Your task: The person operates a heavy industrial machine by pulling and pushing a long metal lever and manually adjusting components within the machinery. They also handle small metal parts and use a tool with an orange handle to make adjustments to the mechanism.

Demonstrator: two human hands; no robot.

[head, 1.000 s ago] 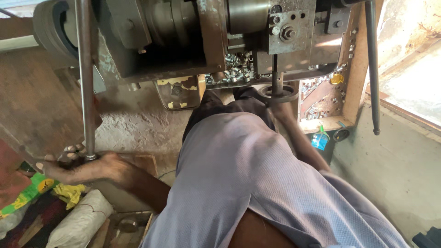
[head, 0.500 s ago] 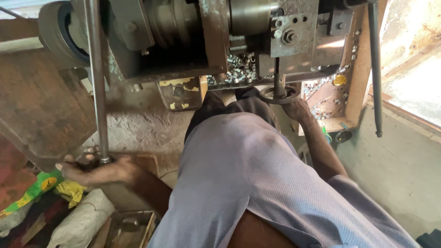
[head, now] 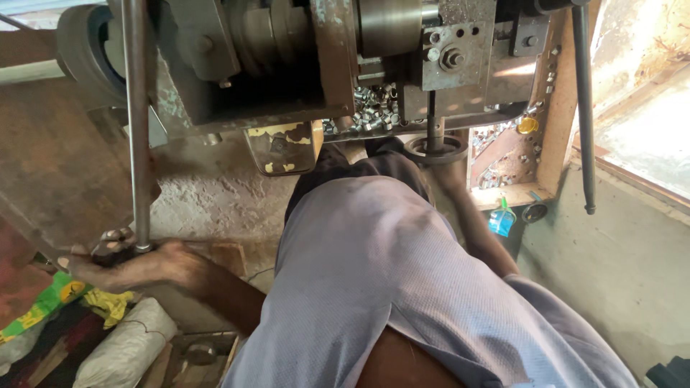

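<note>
Left hand (head: 133, 264) clenched low on long steel rod (head: 136, 144) beside the lathe (head: 287, 57); rod looks rigid, heavy, maybe oily, best gripped low; right hand (head: 453, 176) near handwheel (head: 435, 149), fingers' state unclear.

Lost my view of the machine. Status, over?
Left hand grips long steel rod at its base. Right hand at handwheel; grip unclear. Nothing blocking.

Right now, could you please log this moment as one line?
left hand: gripping long rod base | right hand: at round handwheel, contact unclear | machine: above
</note>
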